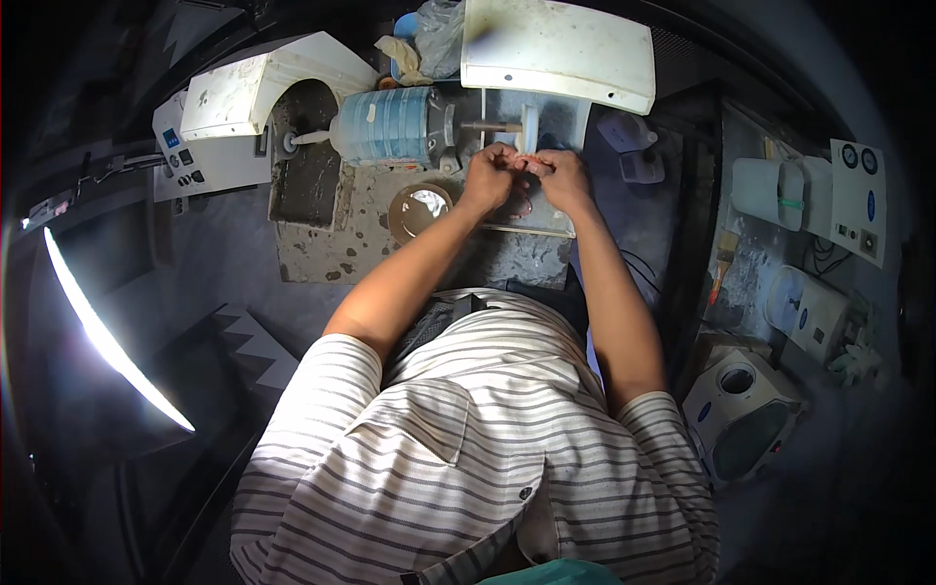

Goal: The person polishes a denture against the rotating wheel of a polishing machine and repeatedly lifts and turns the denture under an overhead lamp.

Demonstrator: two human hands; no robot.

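Observation:
My left hand and my right hand meet just below a white polishing wheel. The fingers of both are closed, pinching a small pinkish piece between them. Most of that piece is covered by the fingertips, so its exact kind does not show. It sits at the wheel's lower edge, touching or very near it. The wheel is mounted on a spindle that runs from a motor covered with clear blue plastic. Whether the wheel turns, I cannot tell.
A white hood overhangs the wheel; another hood stands left over a tray of grey sludge. A round bowl lies near my left forearm. Right are plastic containers, a brush and a boxy machine.

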